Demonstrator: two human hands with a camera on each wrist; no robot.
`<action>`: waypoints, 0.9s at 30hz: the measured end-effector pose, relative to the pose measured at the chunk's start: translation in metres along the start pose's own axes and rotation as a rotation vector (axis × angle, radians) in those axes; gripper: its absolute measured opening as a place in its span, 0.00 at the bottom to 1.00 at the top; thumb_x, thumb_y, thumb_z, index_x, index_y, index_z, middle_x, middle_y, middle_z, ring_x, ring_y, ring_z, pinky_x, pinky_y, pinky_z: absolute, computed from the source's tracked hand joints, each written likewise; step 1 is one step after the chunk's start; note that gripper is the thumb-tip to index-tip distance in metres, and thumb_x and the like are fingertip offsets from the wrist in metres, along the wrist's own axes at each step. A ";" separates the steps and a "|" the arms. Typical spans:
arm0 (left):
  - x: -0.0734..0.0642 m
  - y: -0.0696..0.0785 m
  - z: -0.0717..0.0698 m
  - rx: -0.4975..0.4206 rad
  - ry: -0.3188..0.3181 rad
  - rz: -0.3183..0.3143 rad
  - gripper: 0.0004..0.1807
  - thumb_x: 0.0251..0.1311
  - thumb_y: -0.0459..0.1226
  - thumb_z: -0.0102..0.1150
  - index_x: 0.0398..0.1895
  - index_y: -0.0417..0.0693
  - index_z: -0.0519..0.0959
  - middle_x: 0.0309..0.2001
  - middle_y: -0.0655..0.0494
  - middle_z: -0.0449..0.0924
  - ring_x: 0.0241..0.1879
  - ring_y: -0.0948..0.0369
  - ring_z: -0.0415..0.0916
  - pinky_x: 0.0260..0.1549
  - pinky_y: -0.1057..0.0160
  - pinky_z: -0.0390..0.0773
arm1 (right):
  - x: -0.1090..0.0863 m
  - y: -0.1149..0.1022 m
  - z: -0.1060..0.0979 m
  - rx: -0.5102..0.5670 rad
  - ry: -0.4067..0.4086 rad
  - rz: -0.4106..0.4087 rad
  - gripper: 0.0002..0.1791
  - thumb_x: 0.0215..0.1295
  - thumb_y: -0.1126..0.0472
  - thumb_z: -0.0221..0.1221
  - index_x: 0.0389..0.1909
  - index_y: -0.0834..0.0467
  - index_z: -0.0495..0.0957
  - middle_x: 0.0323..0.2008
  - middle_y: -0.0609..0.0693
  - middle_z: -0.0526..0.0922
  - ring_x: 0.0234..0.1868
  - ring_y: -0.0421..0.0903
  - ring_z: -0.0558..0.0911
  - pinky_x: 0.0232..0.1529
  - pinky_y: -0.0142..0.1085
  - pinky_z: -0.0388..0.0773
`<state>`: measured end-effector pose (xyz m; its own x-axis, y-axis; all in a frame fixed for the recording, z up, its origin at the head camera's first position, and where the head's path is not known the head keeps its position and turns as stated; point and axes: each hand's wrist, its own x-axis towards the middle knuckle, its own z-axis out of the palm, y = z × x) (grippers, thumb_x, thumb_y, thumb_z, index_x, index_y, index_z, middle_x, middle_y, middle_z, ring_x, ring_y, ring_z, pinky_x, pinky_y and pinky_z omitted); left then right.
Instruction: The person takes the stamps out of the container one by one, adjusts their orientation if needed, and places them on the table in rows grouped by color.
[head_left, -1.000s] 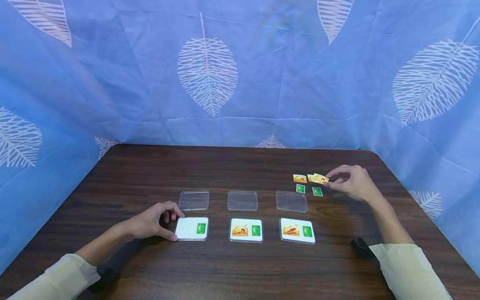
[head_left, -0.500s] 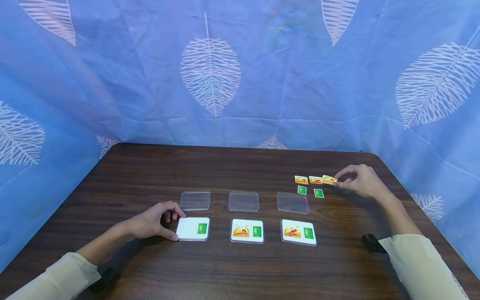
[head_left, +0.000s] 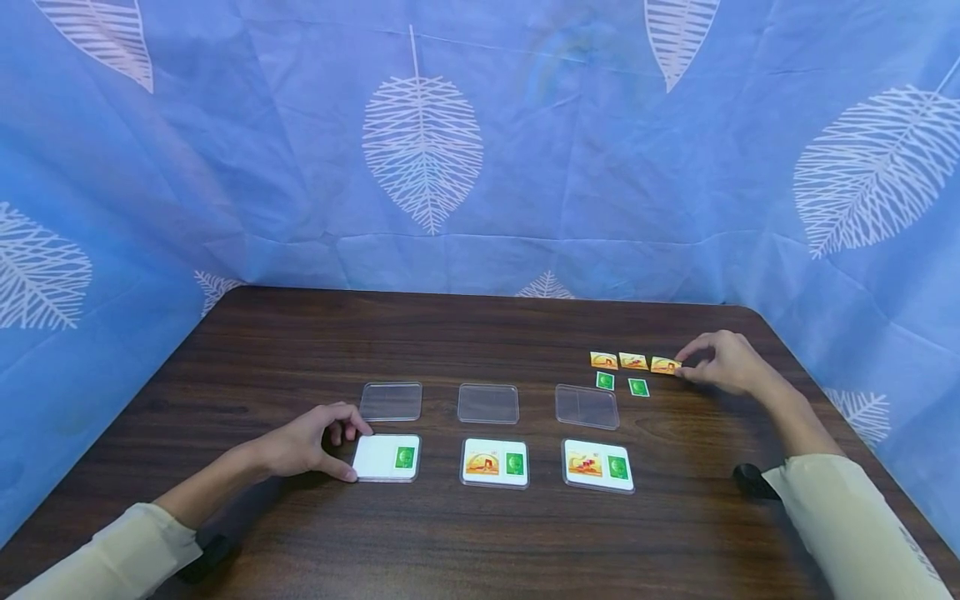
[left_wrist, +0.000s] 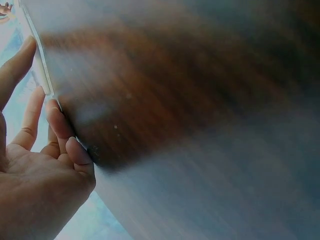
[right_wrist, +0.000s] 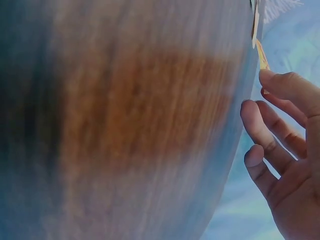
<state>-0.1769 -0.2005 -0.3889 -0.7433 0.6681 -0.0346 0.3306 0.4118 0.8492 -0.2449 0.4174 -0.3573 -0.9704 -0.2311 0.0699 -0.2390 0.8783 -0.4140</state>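
Note:
My left hand point(head_left: 311, 442) holds the left clear case point(head_left: 362, 467) by its left side, thumb at the near corner and index finger at the far one. In that case a white insert bears a green stamp point(head_left: 405, 457) on its right half. At the back right my right hand point(head_left: 723, 364) pinches an orange stamp point(head_left: 664, 366) between thumb and forefinger. The right wrist view shows this stamp point(right_wrist: 262, 56) slanting away from the fingertips. Two more orange stamps point(head_left: 603, 360) lie in a row to its left, with two green stamps point(head_left: 638, 387) in front.
Two further cases stand in the front row, the middle point(head_left: 495, 482) and right one point(head_left: 597, 482), each with an orange and a green stamp on white. Behind the row lie three clear lids point(head_left: 392, 402) on the brown table point(head_left: 420, 550). A blue curtain point(head_left: 300, 167) hangs behind.
My right hand has moved right with the orange stamp, drawing it off the one it overlapped, so the three orange stamps now lie side by side. The left hand keeps its place.

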 end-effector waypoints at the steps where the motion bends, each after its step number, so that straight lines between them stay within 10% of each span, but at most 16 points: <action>1: 0.000 0.000 0.000 -0.001 0.000 0.000 0.24 0.53 0.31 0.78 0.51 0.36 0.78 0.41 0.49 0.67 0.38 0.55 0.61 0.37 0.61 0.63 | 0.000 0.001 0.000 -0.005 -0.003 0.000 0.09 0.60 0.67 0.71 0.39 0.68 0.87 0.43 0.69 0.84 0.26 0.43 0.80 0.28 0.36 0.75; 27: -0.001 -0.001 -0.001 -0.005 -0.003 0.013 0.23 0.54 0.31 0.77 0.51 0.35 0.78 0.41 0.49 0.67 0.38 0.55 0.61 0.37 0.61 0.63 | 0.004 0.010 0.008 -0.091 -0.045 -0.056 0.08 0.65 0.69 0.67 0.42 0.69 0.88 0.40 0.62 0.82 0.24 0.42 0.77 0.25 0.37 0.73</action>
<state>-0.1772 -0.2017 -0.3897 -0.7372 0.6753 -0.0246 0.3374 0.3993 0.8525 -0.2512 0.4217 -0.3678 -0.9534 -0.2976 0.0490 -0.2969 0.8973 -0.3267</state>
